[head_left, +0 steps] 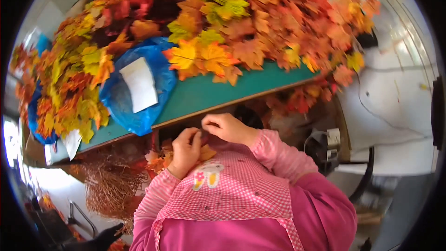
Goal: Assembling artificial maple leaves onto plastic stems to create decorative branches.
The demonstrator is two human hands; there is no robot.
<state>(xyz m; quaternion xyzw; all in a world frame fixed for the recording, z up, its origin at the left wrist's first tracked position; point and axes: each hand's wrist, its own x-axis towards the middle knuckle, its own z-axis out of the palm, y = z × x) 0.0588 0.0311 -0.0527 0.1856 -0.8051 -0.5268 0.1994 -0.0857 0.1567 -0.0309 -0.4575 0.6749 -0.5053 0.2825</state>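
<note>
In front of my apron, just below the table's near edge, both hands are close together. My left hand (pixel 186 151) is closed, with orange artificial maple leaves (pixel 207 153) showing on both sides of it; it appears to grip them, though their stems are hidden. My right hand (pixel 227 128) is slightly higher and to the right, its thumb and fingers pinched together. What lies between those fingertips is too small to make out. A small dark reddish thing shows in the gap between the hands.
Red, orange and yellow artificial leaves (pixel 251 28) heap over the green table (pixel 209 88). A blue plastic bag (pixel 162 81) with a white card (pixel 139 83) lies at its near edge. Brown twiggy stems (pixel 114 186) hang at left. White plugs (pixel 333 137) are at right.
</note>
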